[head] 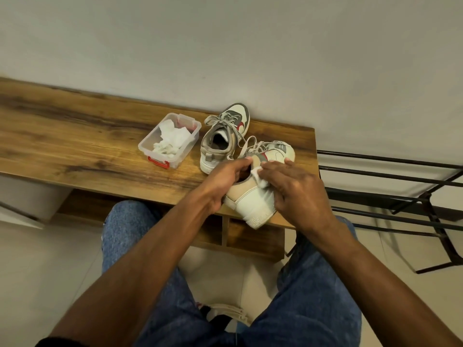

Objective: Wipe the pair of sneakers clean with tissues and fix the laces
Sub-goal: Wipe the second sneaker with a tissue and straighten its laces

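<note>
Gripping the near sneaker (253, 196) at its collar, your left hand (225, 180) had its thumb hooked over the rim of the opening and its fingers curled round the inner side, steadying the shoe. Your right hand (298, 189) pressed a white tissue (260, 177) against the outer heel quarter, the fingers lying fairly flat over the wad, so it read as a press more than a pinch. That sneaker lay at the front edge of the wooden bench (75, 136), heel hanging just past the edge toward you, toe pointing to about two o'clock.

At roughly eleven o'clock from it stood the second sneaker (224, 139), upright, toe toward the wall, touching or just beside the first near the laces. Its laces (220, 120) looked loose and sprawled, and the near shoe's laces (253, 145) spilled out untidily as well.

Further out, at ten o'clock, sat a clear plastic box (147, 146) with a red latch, holding crumpled tissues (170, 140).

Judging from this, you were at the wiping stage on one shoe only. The heel leather looked fairly pale already, though how clean the hidden side was could not be told. Whether the far sneaker had been wiped could not be told either, and both sets of laces appeared yet to be fixed, so much of the task seemed to remain.
</note>
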